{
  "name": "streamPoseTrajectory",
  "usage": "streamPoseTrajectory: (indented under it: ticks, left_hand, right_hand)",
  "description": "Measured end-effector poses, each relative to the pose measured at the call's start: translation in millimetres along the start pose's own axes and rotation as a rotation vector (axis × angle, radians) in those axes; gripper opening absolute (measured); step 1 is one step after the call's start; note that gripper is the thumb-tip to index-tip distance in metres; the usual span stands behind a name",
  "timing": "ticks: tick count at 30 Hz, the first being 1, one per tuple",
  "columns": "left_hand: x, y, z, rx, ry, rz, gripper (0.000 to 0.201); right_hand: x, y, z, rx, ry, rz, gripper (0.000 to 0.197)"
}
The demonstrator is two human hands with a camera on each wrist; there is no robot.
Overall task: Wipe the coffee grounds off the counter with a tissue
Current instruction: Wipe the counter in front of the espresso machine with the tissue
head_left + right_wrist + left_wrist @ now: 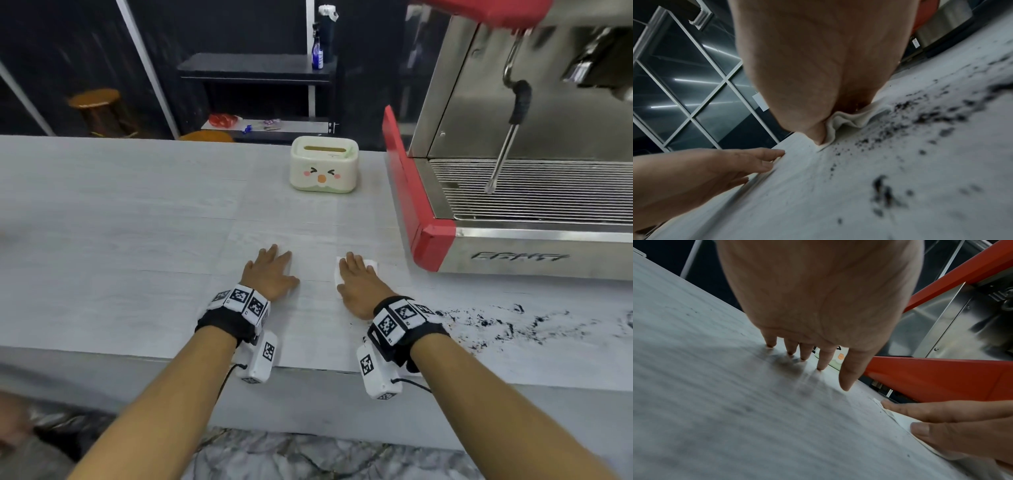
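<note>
Two hands lie flat on the pale desk (120,212): the right hand (359,286), fingers straight, presses one white tissue (370,264) to the surface, while the left hand (270,274) rests released, fingers spread and holding nothing, just beside it at 9 o'clock. One scatter of dark coffee grounds (507,323) lies from about 4 o'clock of the right hand, its long axis running left to right along the near edge, so the right hand looks nearer. One tissue box (323,164) stands at 12 o'clock, one espresso machine (513,171) at 2 o'clock
</note>
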State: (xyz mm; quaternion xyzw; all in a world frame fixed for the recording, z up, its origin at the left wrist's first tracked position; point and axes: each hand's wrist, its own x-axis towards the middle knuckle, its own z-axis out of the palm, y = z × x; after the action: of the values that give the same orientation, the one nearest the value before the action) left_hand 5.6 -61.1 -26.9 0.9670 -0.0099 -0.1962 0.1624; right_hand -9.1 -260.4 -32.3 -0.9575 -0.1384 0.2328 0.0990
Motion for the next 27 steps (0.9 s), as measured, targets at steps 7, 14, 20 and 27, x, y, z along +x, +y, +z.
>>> streamPoseTrajectory:
  ticks: [7,14,20,27]
  left_hand:
    - [-12,-7,10,-0.026,0.013,0.051,0.071]
    - [-24,-11,7,-0.021,-0.033,0.082,0.069]
    - [-26,-17,5,0.001,-0.056,0.117,0.066]
    - [-23,-27,7,0.031,-0.056,0.15,0.068]
  right_hand:
    - [-40,-6,22,0.031,0.049,-0.031,0.056]
    - [-51,-38,9,0.187,0.219,-0.115,0.052]
    - [-21,-79,31,0.098,0.136,-0.16,0.057]
    - [-10,-65,38,-0.004,0.109,-0.069,0.062]
